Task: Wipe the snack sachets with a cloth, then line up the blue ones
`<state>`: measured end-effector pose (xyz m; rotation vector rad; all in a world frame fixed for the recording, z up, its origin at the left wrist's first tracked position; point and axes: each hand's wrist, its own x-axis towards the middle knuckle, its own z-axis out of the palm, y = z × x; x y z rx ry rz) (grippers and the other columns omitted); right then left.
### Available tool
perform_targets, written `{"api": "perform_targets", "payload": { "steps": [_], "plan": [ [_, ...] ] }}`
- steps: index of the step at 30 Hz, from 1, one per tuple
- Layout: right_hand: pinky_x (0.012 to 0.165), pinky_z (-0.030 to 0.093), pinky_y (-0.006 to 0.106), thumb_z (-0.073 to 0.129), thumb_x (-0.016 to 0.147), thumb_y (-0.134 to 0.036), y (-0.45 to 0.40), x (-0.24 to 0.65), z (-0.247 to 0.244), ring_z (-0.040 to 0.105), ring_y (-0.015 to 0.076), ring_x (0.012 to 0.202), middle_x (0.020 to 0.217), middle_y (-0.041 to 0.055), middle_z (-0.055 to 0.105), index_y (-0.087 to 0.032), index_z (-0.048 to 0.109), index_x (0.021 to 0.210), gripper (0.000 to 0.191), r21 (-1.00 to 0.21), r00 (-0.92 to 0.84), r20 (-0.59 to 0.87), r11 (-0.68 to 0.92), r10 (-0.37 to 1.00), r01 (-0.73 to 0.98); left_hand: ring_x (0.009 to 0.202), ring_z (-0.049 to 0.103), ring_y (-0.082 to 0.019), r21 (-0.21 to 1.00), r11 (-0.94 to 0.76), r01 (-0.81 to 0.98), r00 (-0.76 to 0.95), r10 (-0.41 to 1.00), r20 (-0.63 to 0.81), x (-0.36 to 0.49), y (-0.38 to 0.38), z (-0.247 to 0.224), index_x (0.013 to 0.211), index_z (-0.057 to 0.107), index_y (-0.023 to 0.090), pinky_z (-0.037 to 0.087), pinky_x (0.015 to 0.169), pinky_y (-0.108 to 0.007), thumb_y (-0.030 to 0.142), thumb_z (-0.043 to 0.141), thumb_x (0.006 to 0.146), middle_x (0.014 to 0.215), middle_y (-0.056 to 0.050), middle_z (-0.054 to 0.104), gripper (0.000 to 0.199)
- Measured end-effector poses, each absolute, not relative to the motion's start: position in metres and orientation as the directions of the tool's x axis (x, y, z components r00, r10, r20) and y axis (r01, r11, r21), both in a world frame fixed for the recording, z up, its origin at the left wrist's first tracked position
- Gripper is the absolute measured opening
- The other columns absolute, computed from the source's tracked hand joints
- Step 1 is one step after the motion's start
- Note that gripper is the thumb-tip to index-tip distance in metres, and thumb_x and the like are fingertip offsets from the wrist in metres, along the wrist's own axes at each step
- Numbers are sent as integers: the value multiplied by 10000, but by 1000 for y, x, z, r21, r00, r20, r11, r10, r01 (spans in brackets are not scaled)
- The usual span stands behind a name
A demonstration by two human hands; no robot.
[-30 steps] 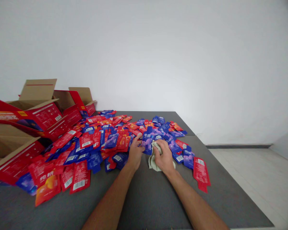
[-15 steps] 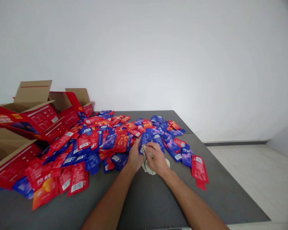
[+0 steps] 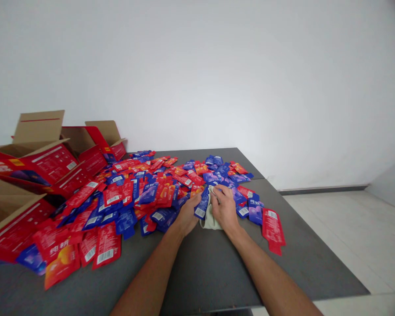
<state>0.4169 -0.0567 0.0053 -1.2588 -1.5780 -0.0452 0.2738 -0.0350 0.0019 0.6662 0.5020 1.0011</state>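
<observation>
Grey table (image 3: 200, 267) | left hand (image 3: 187, 215) pinching blue sachet (image 3: 202, 206) | right hand (image 3: 224, 210) gripping pale cloth (image 3: 210, 219) | sachet likely light, slippery; grip edges

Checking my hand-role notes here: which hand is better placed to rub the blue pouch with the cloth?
The right hand. It already grips the pale cloth against the blue pouch, while the left hand holds that pouch steady from its left side.

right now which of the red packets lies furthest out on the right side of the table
The long red packet lying alone on the bare grey table, right of the right hand, past the pile's edge.
</observation>
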Motion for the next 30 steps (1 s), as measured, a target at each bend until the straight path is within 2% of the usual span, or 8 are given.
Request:
{"api": "perform_targets", "payload": {
  "steps": [6, 10, 15, 20, 22, 25, 27, 30],
  "plan": [
    [911, 454, 396, 487, 933, -139, -65, 395, 1, 548, 227, 1026, 1105, 69, 627, -242, 684, 1059, 255, -509, -100, 693, 583, 714, 634, 957, 674, -188, 679, 323, -659, 378, 923, -72, 272, -32, 1, 1049, 677, 167, 518, 878, -303, 299, 730, 799, 991, -45, 723, 288],
    [911, 455, 385, 490, 926, -123, -68, 389, 1, 551, 219, 1022, 1106, 68, 632, -243, 688, 1036, 257, -495, -196, 669, 627, 717, 601, 1058, 652, -223, 758, 212, -617, 268, 962, -51, 273, -28, 0, 1082, 681, 167, 496, 946, -347, 372, 715, 802, 1065, -62, 725, 349],
    [927, 451, 386, 501, 909, -103, -68, 391, 3, 563, 215, 1024, 1091, 71, 643, -231, 685, 1023, 252, -488, -250, 630, 625, 735, 609, 1287, 517, -237, 948, -94, -303, 108, 985, 132, 268, -22, -2, 1137, 704, 207, 325, 1134, -371, 348, 635, 840, 1278, -59, 661, 336],
    [968, 455, 378, 507, 878, -91, -65, 392, -2, 549, 217, 1079, 1131, 78, 630, -219, 671, 1058, 274, -521, -196, 619, 584, 761, 622, 1315, 487, -251, 975, -215, -49, 59, 974, 218, 260, -20, 1, 1209, 674, 244, 277, 1155, -373, 284, 615, 833, 1348, -49, 614, 382],
    [1002, 445, 377, 529, 843, -86, -63, 393, -5, 542, 220, 1107, 1157, 86, 620, -205, 641, 1128, 328, -538, -150, 613, 549, 776, 639, 1313, 479, -274, 953, -291, 84, 20, 957, 291, 258, -19, 0, 1242, 648, 240, 262, 1158, -401, 282, 637, 819, 1346, -77, 606, 425],
    [1015, 442, 388, 583, 810, -140, -61, 396, -8, 543, 242, 1119, 1168, 108, 610, -183, 593, 1195, 388, -556, -59, 579, 447, 813, 701, 1342, 419, -331, 830, -355, 431, -19, 916, 402, 252, -16, -4, 1311, 592, 213, 235, 1154, -483, 297, 633, 824, 1382, -139, 549, 496],
    [981, 457, 395, 618, 816, -222, -61, 399, -9, 556, 261, 1086, 1130, 126, 614, -172, 604, 1164, 352, -553, 7, 533, 342, 846, 760, 1351, 385, -367, 701, -314, 640, -22, 905, 426, 248, -15, -8, 1338, 567, 208, 248, 1130, -536, 301, 610, 840, 1419, -165, 493, 508],
    [921, 466, 403, 639, 830, -316, -61, 403, -10, 576, 274, 988, 1024, 149, 627, -153, 663, 1030, 260, -512, 76, 467, 200, 881, 836, 1329, 387, -389, 532, -234, 814, -9, 910, 414, 245, -15, -11, 1300, 595, 217, 293, 1087, -569, 270, 585, 852, 1440, -177, 446, 451]
  ]
}}
